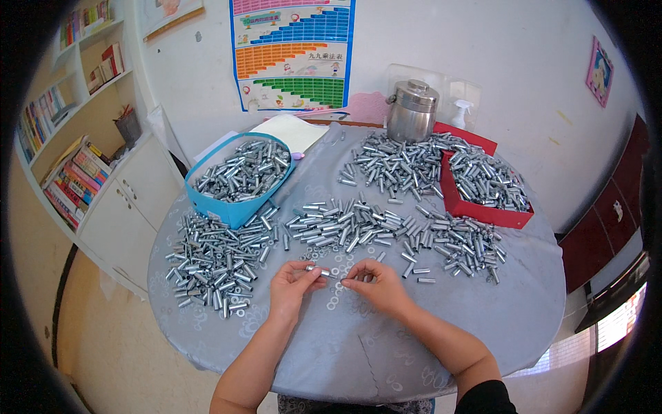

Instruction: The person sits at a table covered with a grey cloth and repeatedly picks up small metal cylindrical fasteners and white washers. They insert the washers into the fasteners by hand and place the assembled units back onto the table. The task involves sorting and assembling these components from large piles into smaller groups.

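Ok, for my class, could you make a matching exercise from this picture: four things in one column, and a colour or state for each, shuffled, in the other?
Things:
1. Left hand
2. Left box
3. Right box
4. Pot

Colour or state:
A. Red
B. Silver, with its lid on
C. Holding a metal tube
D. Light blue

Right pairs: 1-C, 2-D, 3-A, 4-B

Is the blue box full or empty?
Full: lots of metal pieces are heaped inside the blue box, hiding its bottom.
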The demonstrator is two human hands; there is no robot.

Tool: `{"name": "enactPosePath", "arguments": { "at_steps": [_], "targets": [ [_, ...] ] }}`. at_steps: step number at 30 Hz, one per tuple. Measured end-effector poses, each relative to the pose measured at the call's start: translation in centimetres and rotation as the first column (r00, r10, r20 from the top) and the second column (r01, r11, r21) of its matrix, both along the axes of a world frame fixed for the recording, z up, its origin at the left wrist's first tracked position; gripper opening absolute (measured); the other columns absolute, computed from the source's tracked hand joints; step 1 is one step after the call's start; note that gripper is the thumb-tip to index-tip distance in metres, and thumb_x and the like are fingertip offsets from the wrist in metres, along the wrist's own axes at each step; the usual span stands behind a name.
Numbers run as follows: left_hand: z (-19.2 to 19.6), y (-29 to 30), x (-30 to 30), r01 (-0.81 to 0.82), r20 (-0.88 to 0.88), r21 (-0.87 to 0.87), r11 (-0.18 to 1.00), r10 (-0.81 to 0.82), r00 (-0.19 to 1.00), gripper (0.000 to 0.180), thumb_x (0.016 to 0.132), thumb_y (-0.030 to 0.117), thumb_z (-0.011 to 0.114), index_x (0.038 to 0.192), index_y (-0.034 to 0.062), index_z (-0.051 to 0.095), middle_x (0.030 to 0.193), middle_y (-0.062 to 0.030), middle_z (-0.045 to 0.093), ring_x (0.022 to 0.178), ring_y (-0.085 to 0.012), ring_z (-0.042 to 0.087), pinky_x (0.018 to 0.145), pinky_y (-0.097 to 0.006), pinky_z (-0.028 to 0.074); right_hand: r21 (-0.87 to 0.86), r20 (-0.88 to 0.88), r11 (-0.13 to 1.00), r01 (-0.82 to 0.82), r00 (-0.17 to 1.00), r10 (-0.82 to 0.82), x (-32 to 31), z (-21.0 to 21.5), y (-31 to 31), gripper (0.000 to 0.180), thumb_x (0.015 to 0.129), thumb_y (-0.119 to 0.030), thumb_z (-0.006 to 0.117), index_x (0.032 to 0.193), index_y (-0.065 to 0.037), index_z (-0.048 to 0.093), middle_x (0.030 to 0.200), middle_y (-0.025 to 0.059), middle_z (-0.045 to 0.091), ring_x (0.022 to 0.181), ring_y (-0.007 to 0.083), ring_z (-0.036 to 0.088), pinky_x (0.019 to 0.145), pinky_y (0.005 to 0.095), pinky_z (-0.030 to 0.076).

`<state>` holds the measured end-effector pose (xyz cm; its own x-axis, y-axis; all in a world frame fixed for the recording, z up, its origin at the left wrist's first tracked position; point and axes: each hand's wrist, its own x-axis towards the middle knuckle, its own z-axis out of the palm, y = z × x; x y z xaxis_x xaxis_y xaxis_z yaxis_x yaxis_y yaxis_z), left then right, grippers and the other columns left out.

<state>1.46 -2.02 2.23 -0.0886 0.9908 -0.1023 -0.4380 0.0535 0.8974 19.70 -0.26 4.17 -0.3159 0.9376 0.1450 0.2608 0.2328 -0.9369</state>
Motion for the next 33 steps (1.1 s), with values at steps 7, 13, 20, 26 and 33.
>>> {"name": "enactPosePath", "arguments": {
  "at_steps": [7, 13, 20, 26, 33],
  "targets": [
    [-0.2, -0.1, 0.0, 0.125, 0.131, -0.123, 0.985, -0.108, 0.985, 0.014, 0.081, 0.009, 0.059, 0.090, -0.0004, 0.055, 0.083, -0.0151, 0.062, 0.071, -0.0199, 0.062, 0.064, -0.029, 0.054, -0.088, -0.207, 0.995, -0.038, 0.978, 0.019, 0.0, -1.0, 0.4, 0.013, 0.073, -0.012, 0.069, 0.080, -0.005, 0.060, 0.070, -0.0022, 0.058, 0.062, 0.0040, 0.047, 0.056, 0.0185, 0.037],
    [-0.3, -0.1, -0.3, 0.182, 0.184, -0.133, 0.974, -0.157, 0.970, 0.011, 0.081, 0.008, 0.059, 0.088, 0.0000, 0.055, 0.086, -0.0180, 0.062, 0.071, -0.0206, 0.063, 0.065, -0.031, 0.055, -0.117, -0.286, 0.993, -0.008, 0.958, -0.026, 0.0, -0.7, 0.5, 0.011, 0.074, -0.007, 0.067, 0.083, -0.003, 0.061, 0.080, 0.0006, 0.061, 0.072, 0.0062, 0.053, 0.064, 0.0204, 0.042],
    [-0.5, 0.0, -0.6, 0.258, 0.279, -0.177, 0.950, -0.203, 0.939, 0.013, 0.083, 0.011, 0.057, 0.090, 0.0001, 0.056, 0.088, -0.0199, 0.061, 0.069, -0.0182, 0.063, 0.063, -0.026, 0.055, 0.285, -0.051, 0.958, 0.017, 0.999, -0.003, 0.1, -0.3, 0.4, 0.020, 0.073, -0.010, 0.067, 0.092, -0.004, 0.063, 0.084, 0.0072, 0.063, 0.075, 0.0150, 0.058, 0.066, 0.0252, 0.046],
    [-0.5, -0.1, -0.6, 0.245, 0.276, -0.186, 0.952, -0.188, 0.943, 0.012, 0.084, 0.011, 0.056, 0.089, 0.0005, 0.055, 0.090, -0.0195, 0.061, 0.069, -0.0176, 0.062, 0.063, -0.025, 0.055, 0.334, 0.060, 0.942, -0.035, 0.998, 0.016, -0.4, -0.3, -0.1, 0.023, 0.072, -0.012, 0.067, 0.094, -0.006, 0.064, 0.090, 0.0096, 0.062, 0.081, 0.0212, 0.058, 0.069, 0.0304, 0.047],
    [0.2, 0.2, -1.6, 0.025, 0.325, -0.128, 0.991, 0.019, 0.946, 0.011, 0.082, 0.010, 0.059, 0.086, 0.0006, 0.053, 0.088, -0.0201, 0.061, 0.066, -0.0175, 0.062, 0.062, -0.027, 0.054, 0.558, 0.417, 0.798, -0.228, 0.908, -0.032, -0.9, -2.2, 0.6, 0.021, 0.071, -0.019, 0.067, 0.090, -0.010, 0.065, 0.085, 0.0050, 0.059, 0.082, 0.0220, 0.054, 0.072, 0.0330, 0.043]
  ]
}}
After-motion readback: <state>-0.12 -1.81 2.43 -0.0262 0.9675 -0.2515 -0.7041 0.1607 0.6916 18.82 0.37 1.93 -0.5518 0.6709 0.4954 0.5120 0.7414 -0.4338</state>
